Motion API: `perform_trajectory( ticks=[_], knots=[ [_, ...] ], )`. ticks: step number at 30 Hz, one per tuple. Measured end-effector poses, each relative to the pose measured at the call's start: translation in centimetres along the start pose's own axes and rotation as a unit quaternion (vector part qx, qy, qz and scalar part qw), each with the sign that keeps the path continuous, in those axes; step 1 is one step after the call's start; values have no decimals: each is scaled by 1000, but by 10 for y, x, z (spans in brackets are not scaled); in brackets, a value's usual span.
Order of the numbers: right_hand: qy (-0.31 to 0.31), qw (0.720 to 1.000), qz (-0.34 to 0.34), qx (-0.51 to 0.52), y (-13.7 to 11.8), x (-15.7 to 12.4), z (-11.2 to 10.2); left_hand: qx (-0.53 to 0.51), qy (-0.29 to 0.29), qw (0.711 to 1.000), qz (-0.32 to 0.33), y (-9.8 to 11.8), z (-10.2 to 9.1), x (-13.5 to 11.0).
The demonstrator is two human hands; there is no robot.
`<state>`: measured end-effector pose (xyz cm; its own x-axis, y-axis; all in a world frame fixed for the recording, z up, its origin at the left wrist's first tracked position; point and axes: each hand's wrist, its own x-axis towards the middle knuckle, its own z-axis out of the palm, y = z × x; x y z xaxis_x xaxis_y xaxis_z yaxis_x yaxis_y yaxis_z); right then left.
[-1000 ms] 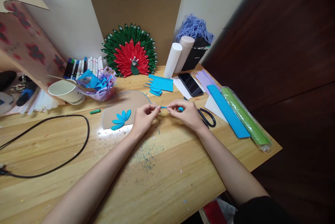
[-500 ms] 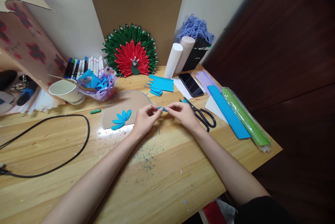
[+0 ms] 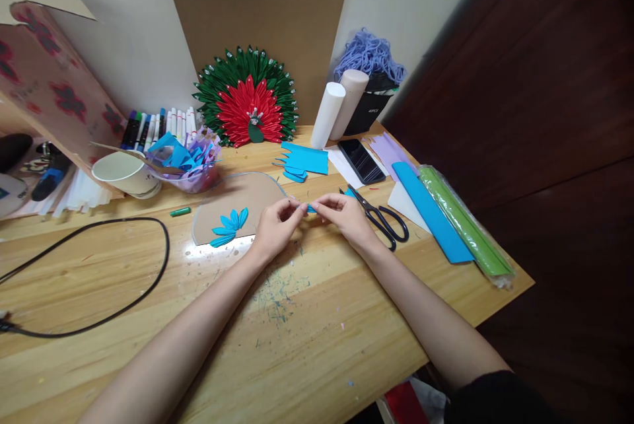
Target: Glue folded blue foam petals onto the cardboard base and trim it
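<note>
A small piece of blue crepe paper [image 3: 310, 209] is pinched between both hands above the table. My left hand [image 3: 278, 222] grips its left end, and my right hand [image 3: 341, 212] closes on the right end; most of the piece is hidden by the fingers. Left of my left hand lies a brown cardboard shape [image 3: 212, 206] with a rounded top. Several pleated blue paper petals [image 3: 232, 220] fan out on its lower edge. Black-handled scissors [image 3: 384, 219] rest just right of my right hand. Cut blue paper [image 3: 307, 158] with a fringed side lies behind the hands.
At the back stands a green and red paper peacock [image 3: 252, 100]. A cup [image 3: 123, 176], a bowl of paper scraps [image 3: 188, 176] and markers [image 3: 158, 127] are at left, with a black cable [image 3: 166, 259]. A phone [image 3: 361, 161] and rolled green paper [image 3: 463, 222] lie at right.
Both hands stay in nearly the same place. The blue piece between the fingertips shows slightly differently, with the fingers shifted a little on it.
</note>
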<state>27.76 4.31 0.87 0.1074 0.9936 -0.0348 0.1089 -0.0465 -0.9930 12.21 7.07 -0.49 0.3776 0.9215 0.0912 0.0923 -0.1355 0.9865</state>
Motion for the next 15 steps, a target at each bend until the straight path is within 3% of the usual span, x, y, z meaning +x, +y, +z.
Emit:
perform_trajectory(
  ticks=[4, 9, 15],
  knots=[
    [-14, 996, -56, -74, -6, -4, -7, 10, 2, 1000, 5, 2, -1, 0],
    [-34, 963, -149, -223, -17, -8, -18, 0, 21, 1000, 5, 1, -2, 0],
    [-35, 947, -182, -263, -19, -10, -16, -6, 23, 1000, 9, 0, -2, 0]
  ],
)
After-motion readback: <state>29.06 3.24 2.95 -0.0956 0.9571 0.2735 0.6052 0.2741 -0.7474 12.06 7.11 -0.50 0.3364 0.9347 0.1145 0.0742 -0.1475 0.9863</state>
